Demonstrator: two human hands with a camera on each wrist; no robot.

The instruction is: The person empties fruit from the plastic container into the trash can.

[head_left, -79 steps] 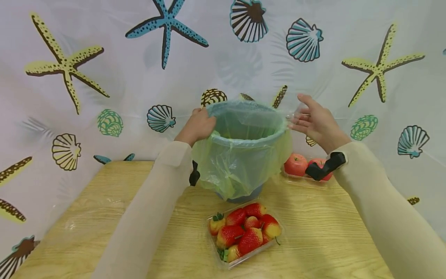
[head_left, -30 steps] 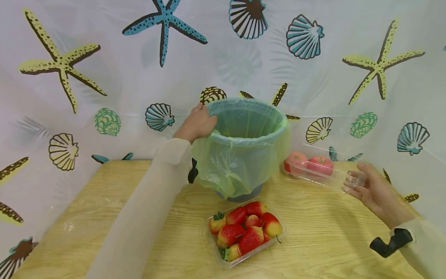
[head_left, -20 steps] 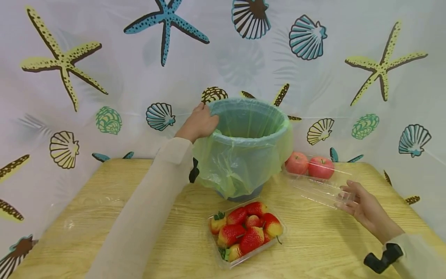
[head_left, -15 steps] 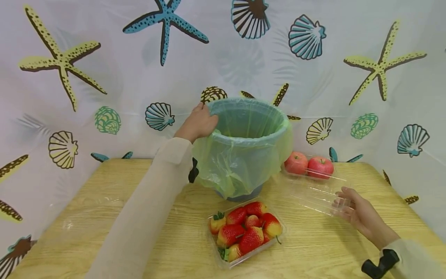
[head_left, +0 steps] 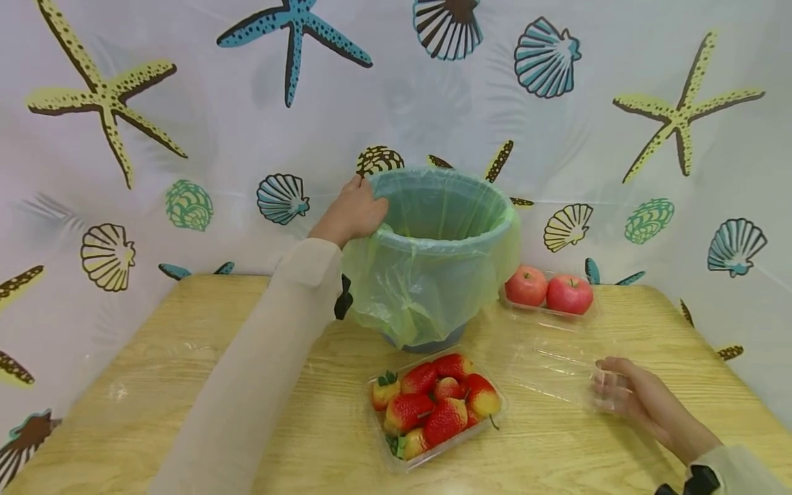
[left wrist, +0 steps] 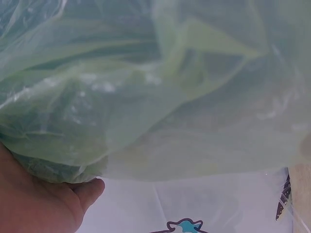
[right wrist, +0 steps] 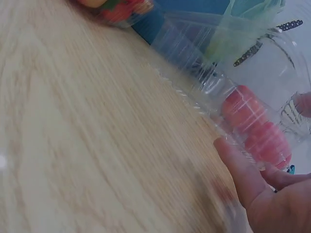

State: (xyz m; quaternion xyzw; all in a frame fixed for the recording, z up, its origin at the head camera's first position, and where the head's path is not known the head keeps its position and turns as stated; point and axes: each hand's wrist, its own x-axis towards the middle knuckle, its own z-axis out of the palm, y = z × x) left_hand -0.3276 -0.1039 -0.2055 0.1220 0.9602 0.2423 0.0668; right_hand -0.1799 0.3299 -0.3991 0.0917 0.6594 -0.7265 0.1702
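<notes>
A blue bin (head_left: pixel 447 337) stands at the middle back of the table, lined with a thin yellow-green plastic bag (head_left: pixel 421 292) folded over its rim. My left hand (head_left: pixel 351 214) grips the bin's bagged rim on the left side; most of its fingers are hidden in the left wrist view, where the bag (left wrist: pixel 146 116) fills much of the picture. At the right, my right hand (head_left: pixel 650 405) holds the near end of a clear plastic tray (head_left: pixel 547 368), low over the table. Seen from the right wrist, the thumb lies against the transparent tray (right wrist: pixel 194 48).
A clear punnet of strawberries (head_left: pixel 442 412) sits in front of the bin. Behind the held tray, two red apples (head_left: pixel 569 294) rest in another clear tray. A patterned curtain (head_left: pixel 396 89) hangs behind the wooden table (head_left: pixel 526 447).
My right hand has carried the clear tray from beside the bin's rim out to the right, then down and slightly inward to table height before the apples. The left hand stays on the rim.
</notes>
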